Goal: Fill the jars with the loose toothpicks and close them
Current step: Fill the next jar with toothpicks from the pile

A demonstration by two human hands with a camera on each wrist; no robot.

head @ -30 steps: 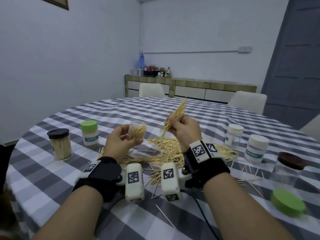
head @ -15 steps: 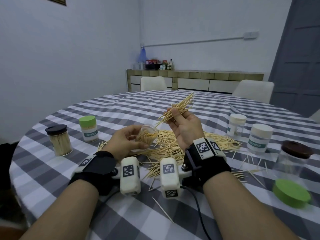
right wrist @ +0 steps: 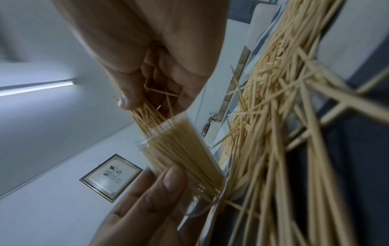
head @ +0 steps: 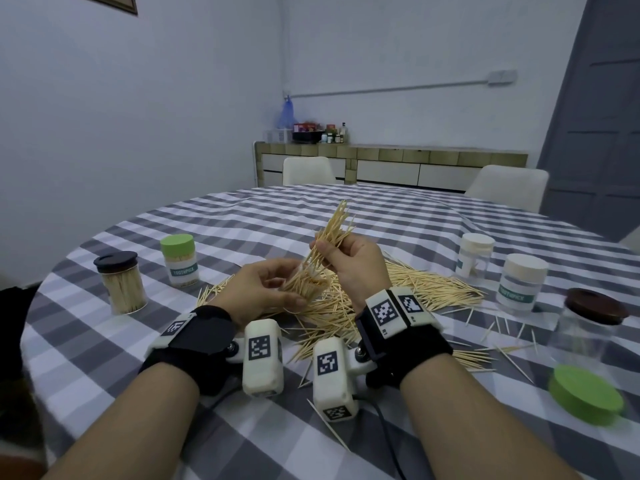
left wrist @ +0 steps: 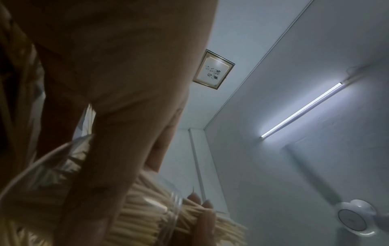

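My left hand [head: 277, 289] grips a small clear jar [head: 306, 282] tilted toward the right, packed with toothpicks; the same jar [right wrist: 183, 149] shows in the right wrist view and the jar [left wrist: 147, 204] in the left wrist view. My right hand [head: 343, 259] pinches a bundle of toothpicks [head: 332, 233], whose lower ends sit in the jar's mouth. In the right wrist view the bundle [right wrist: 147, 113] enters the jar from my fingertips. A big pile of loose toothpicks [head: 398, 292] lies on the table under both hands.
On the checked tablecloth [head: 242, 216] stand a dark-lidded full jar [head: 121, 282] and a green-lidded one [head: 179, 259] at left. Two white-lidded jars [head: 521, 284], a brown-lidded jar [head: 588, 327] and a loose green lid [head: 585, 393] are at right. Chairs stand behind.
My right hand has brought the bundle down from above the table into the jar's mouth. My left hand has tilted the jar toward it. The head view has shifted slightly.
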